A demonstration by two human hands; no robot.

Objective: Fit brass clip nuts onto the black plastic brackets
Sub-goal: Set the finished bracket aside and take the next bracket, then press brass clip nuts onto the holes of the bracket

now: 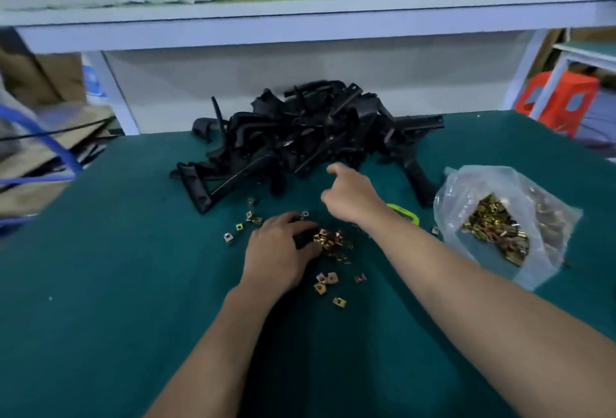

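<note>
From where I stand, the job looks barely begun, or caught between pieces. The black plastic brackets [300, 137] lie in one tangled heap at twelve o'clock on the desk [116, 267], and I can't make out a brass nut on any of them, nor a separate stack of finished ones. The brass clip nuts [330, 240] are scattered loose at the centre of the green top, with far more waiting in the clear plastic bag [466, 184] at three o'clock. The left hand [278, 251] rests on the loose nuts with its fingers bent down into them; I cannot tell whether it has pinched one. The right hand [350, 197] reaches toward the heap's near edge, fingers loosely curled, forefinger leading, holding nothing. I judge that nearly all the fitting remains.
</note>
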